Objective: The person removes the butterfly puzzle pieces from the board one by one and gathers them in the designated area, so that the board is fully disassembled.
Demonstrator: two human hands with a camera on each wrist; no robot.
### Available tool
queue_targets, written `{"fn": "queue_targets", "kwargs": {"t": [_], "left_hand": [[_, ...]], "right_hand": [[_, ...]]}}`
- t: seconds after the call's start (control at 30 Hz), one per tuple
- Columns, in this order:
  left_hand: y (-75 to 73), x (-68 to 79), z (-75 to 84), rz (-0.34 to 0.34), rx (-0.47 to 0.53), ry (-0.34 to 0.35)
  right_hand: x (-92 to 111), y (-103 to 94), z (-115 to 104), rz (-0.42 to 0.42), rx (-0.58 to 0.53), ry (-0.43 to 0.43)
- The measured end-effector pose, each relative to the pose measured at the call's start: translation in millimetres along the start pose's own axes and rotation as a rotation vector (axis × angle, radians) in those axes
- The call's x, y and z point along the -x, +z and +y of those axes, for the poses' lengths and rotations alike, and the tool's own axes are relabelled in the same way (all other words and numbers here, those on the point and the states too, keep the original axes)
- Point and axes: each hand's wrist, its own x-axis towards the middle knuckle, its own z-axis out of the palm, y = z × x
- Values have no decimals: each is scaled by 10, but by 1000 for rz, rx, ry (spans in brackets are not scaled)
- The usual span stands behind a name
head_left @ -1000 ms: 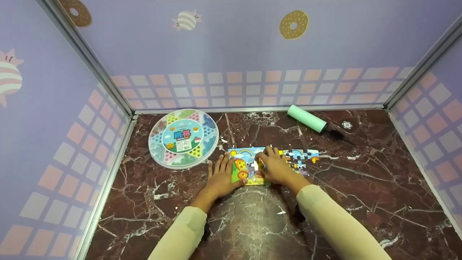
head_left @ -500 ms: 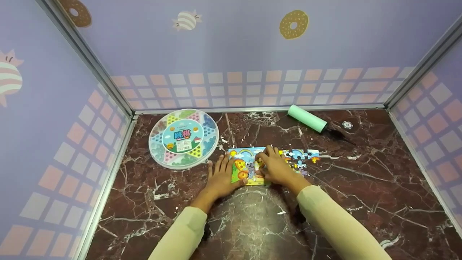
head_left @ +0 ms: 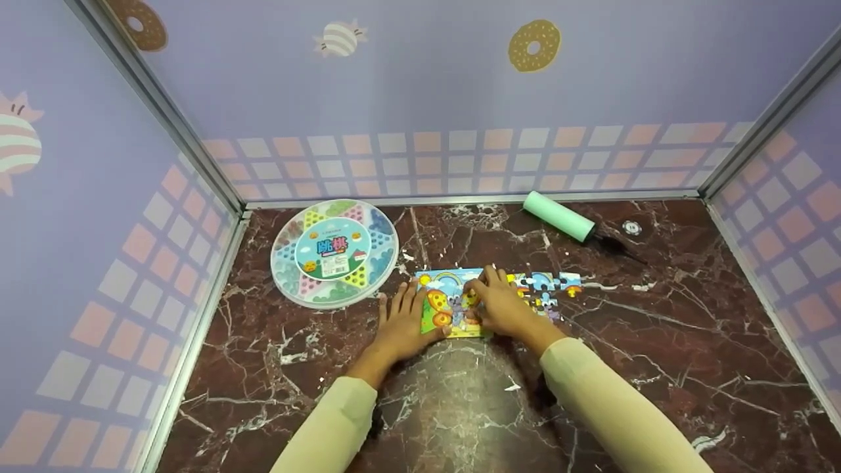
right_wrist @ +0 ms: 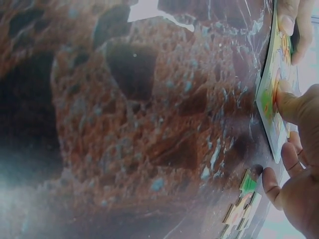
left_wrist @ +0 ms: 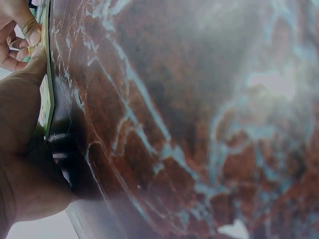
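A colourful cartoon jigsaw puzzle point(head_left: 439, 319) lies flat on the dark red marbled table, with a rainbow and a grey mouse-like figure on it. My left hand point(head_left: 402, 327) rests along its left side, fingers straight and spread, thumb on the near edge. Over the right part of the puzzle, my right hand point(head_left: 504, 306) bends its fingers and pinches a puzzle piece point(head_left: 470, 300), which sits in the picture and is partly hidden by the fingers. From the right wrist view, the thumb point(right_wrist: 286, 103) presses down on the puzzle's surface.
Several loose or joined puzzle pieces point(head_left: 543, 282) lie right of my right hand. A round Chinese checkers set point(head_left: 309, 282) is at the back left. Behind, a mint-green cylinder point(head_left: 558, 215) with a black end lies near a small round chip point(head_left: 631, 227). Patterned walls enclose the table.
A bright gap in the puzzle beside the right fingertips has closed, with the piece now settled there. Both hands stay almost in the same place.
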Motion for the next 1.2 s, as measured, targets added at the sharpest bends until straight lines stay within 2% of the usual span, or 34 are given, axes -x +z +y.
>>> {"fn": "queue_targets", "kwargs": {"t": [0.27,0.6,0.87,1.2], "left_hand": [[43,0,-28,32,-17,9],[74,-46,-53,18,-15,-13],[73,-41,-52,8,-26,-22],[49,-28,-25,18,-3,-1]], "right_hand": [[12,7,13,-30,31,22],[23,-8,2,-18,97,-19],[29,-22,-9,-56,178,-33],[58,-39,2,-32,213,-79]]}}
